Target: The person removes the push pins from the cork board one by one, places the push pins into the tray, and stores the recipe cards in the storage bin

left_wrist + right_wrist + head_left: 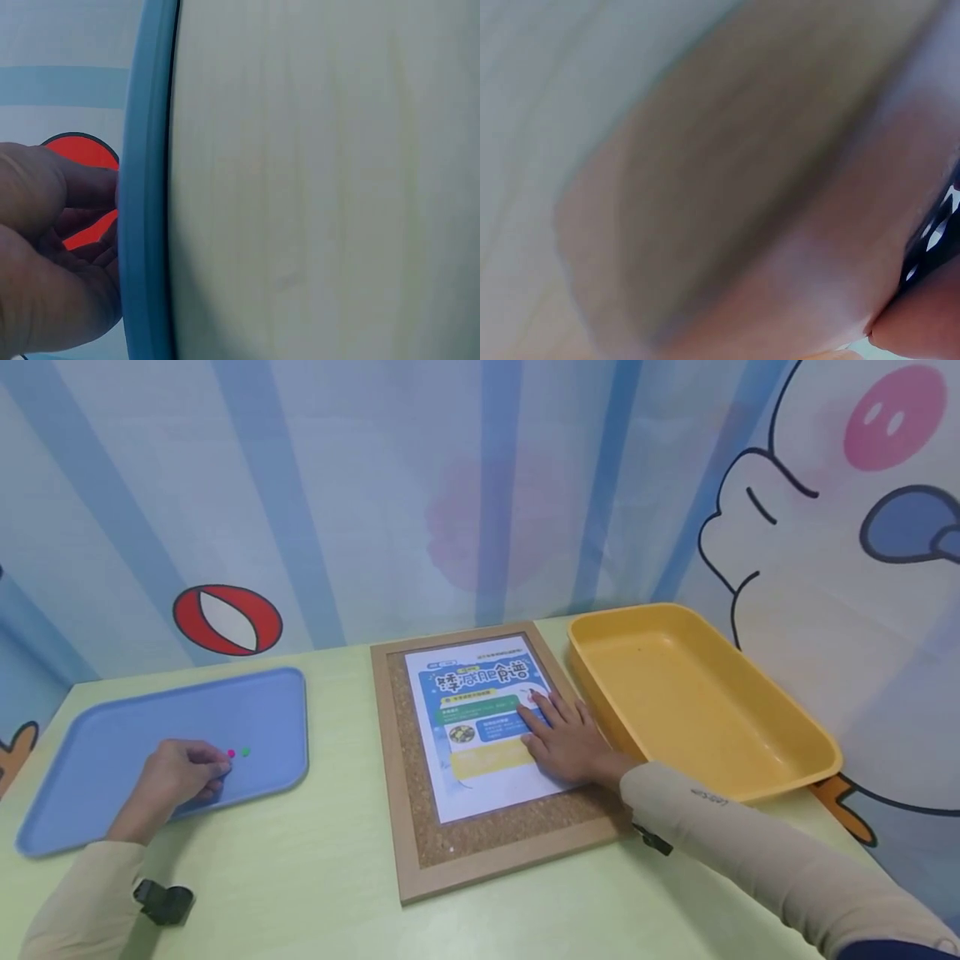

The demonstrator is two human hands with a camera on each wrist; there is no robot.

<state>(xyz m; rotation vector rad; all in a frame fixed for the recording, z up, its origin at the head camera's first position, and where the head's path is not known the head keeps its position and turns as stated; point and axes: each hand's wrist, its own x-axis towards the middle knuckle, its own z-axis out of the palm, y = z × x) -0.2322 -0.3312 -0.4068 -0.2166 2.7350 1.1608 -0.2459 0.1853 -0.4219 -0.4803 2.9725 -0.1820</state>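
Over the blue tray (120,727), my left hand (176,774) has its thumb and index finger drawn together at a small pink pushpin (231,753). A green pushpin (245,752) lies just to its right on the tray. In the left wrist view the tray rim (146,225) hides the fingertips of that hand. My right hand (566,743) lies flat with spread fingers on a printed sheet (495,785), pressing it onto a wood-framed cork board (517,822). The right wrist view is blurred, with the board's frame (727,165) filling much of it.
A deep yellow tray (690,710) stands at the right, close against the board's right side. The pale green table (330,843) shows between the blue tray and the board. Behind the table hangs a striped cartoon backdrop (405,485).
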